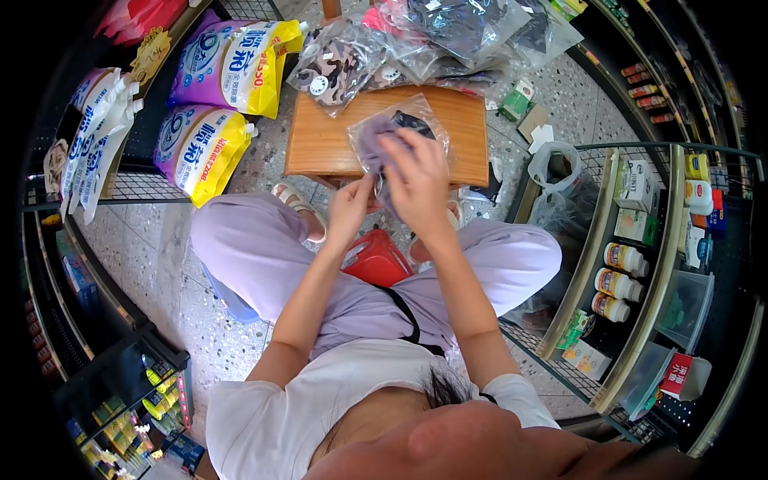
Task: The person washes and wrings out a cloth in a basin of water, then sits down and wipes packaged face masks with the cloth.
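Observation:
My left hand (350, 211) pinches the lower edge of a clear plastic bag (420, 108) above the front of a small wooden table (308, 136). My right hand (418, 176) is closed over a purple-grey cloth piece (372, 142) at the bag, its fingers bent across it. Whether the cloth lies inside or in front of the bag I cannot tell. A black piece (412, 124) shows through the plastic behind my right fingers. Farther back lie a camouflage mask with a white valve (332, 68) and several bagged dark fabric items (472, 32).
Purple and yellow detergent bags (228, 68) rest on a rack at the left. Shelving on the right holds white bottles (620, 284) and small boxes (636, 188). A plastic carrier bag (554, 172) hangs nearby. Between my legs is a red stool (376, 258).

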The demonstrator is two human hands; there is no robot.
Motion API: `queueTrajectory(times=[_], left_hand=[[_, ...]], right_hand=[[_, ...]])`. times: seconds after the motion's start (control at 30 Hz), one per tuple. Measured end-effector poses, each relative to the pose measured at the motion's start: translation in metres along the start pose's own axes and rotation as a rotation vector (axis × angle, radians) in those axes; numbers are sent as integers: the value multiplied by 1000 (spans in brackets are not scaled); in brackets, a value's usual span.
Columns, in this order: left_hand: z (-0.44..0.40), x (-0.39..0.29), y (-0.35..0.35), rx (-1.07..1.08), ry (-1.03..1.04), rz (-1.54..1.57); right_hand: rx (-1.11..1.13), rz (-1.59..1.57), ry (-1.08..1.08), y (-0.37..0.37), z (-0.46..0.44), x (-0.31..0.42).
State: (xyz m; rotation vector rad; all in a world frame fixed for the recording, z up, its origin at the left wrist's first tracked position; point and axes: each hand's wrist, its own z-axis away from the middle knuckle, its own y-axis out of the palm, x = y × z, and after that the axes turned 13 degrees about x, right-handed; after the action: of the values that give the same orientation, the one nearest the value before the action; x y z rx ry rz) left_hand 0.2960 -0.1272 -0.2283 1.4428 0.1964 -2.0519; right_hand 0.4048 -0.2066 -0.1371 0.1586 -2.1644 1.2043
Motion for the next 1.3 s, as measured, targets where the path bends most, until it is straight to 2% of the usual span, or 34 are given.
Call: queueTrajectory(times=[0.13, 0.27, 0.53, 0.7, 0.83, 1.07, 1.3], left_hand=[[-4, 6, -3, 49, 46, 80], [-11, 16, -3, 48, 132, 108], [-11, 17, -5, 18, 174, -136], [-10, 16, -2, -5, 167, -96], [-11, 20, -2, -17, 155, -87], [-9, 16, 1, -11, 169, -71], [-8, 18, 3, 18, 186, 29]], right_hand=[[205, 143, -80, 38, -10, -3], [257, 191, -99, 54, -6, -21], [154, 338, 55, 48, -27, -50], [97, 403, 112, 42, -35, -61], [77, 340, 202, 35, -39, -74], [6, 402, 208, 18, -30, -115], [-52, 560, 322, -13, -3, -135]])
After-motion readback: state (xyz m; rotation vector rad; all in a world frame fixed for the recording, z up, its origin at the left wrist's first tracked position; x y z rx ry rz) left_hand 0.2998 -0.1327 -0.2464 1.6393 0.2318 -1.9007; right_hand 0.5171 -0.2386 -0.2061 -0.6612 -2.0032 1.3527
